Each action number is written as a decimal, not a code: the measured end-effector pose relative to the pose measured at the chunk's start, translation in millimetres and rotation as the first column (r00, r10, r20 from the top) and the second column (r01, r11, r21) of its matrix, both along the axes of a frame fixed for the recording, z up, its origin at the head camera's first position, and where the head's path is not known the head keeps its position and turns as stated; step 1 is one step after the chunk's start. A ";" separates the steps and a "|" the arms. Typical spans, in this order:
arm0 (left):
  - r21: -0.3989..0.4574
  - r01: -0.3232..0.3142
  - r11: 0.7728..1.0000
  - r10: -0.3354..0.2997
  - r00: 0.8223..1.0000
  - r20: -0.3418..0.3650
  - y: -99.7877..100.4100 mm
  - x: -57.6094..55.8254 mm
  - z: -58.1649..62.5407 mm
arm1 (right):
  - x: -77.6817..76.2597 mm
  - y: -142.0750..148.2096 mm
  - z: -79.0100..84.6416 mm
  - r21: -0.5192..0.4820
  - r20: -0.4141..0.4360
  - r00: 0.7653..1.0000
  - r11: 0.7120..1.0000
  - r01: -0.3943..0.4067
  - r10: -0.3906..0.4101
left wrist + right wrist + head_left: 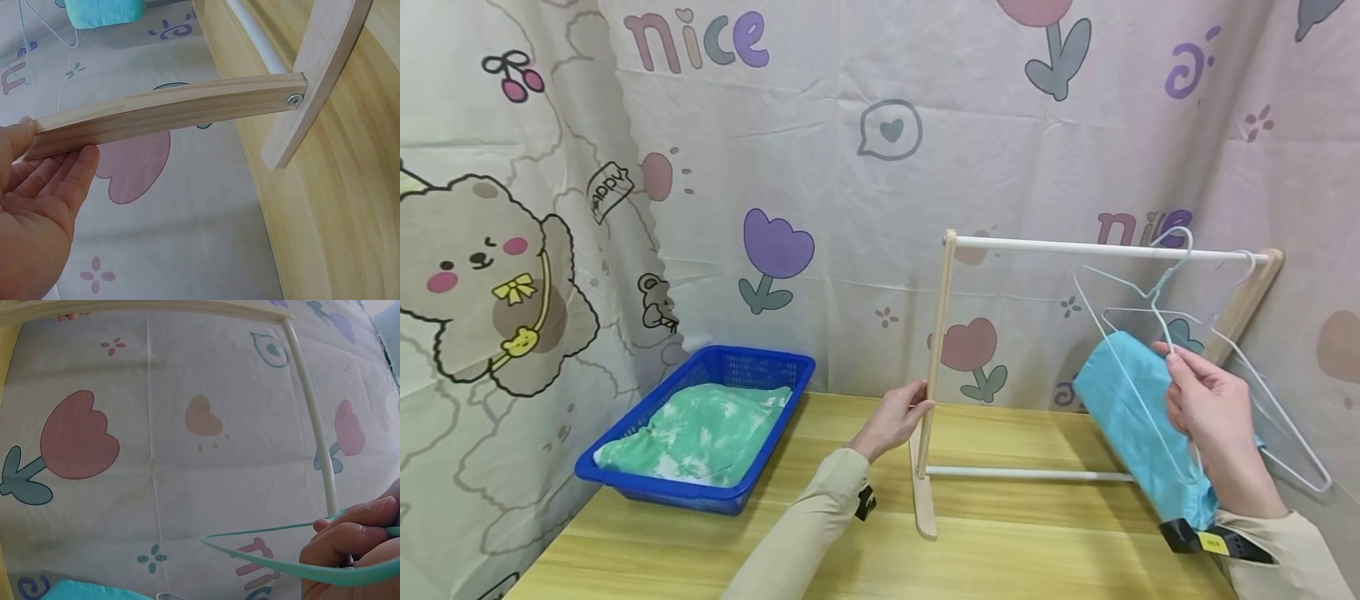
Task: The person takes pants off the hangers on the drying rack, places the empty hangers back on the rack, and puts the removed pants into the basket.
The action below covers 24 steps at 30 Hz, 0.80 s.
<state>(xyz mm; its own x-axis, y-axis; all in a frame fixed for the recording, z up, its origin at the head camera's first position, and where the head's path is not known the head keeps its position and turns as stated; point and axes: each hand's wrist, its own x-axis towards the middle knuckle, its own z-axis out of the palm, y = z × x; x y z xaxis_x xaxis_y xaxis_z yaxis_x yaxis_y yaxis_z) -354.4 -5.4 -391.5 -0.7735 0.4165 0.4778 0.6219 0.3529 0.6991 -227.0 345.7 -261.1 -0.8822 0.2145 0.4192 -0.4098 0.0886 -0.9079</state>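
At the frame's right, the right hand [1210, 408] pinches a teal hanger [325, 574] by its sloping arm; the hook [1190, 242] lies above the grip, overlapping the rail [1060, 247], contact unclear. The left hand [892, 421], farther off, grips the post [938, 333].

The head camera looks forward and down over the desk [1037, 550]; closer wrist views share one wooden post [187, 105].

pale teal slim hanger [325, 573] | plain turquoise folded cloth [1138, 417] | green, white-mottled crumpled cloth [707, 433] | solid blue rectangular plastic basket [692, 493] | pale wooden rack [938, 333] with white rods [1037, 473] | yellow wood-grain tabletop [1000, 533] | pink-and-purple tulip-printed off-white fabric curtain [835, 167]
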 end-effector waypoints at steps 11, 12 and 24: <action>-0.002 -0.009 1.000 0.009 1.000 -0.018 -0.8 0.0 -1.0 | -8.4 5.6 -4.1 0.026 0.077 0.997 1.000 -0.011 0.009; -0.003 -0.010 1.000 0.010 1.000 -0.020 -0.9 -0.1 -1.3 | -9.1 6.3 -4.8 0.023 0.088 0.996 1.000 -0.017 0.015; -0.004 -0.019 1.000 0.018 1.000 -0.023 1.0 0.3 -2.9 | -11.2 14.2 -10.8 0.000 0.137 0.989 0.998 -0.057 0.057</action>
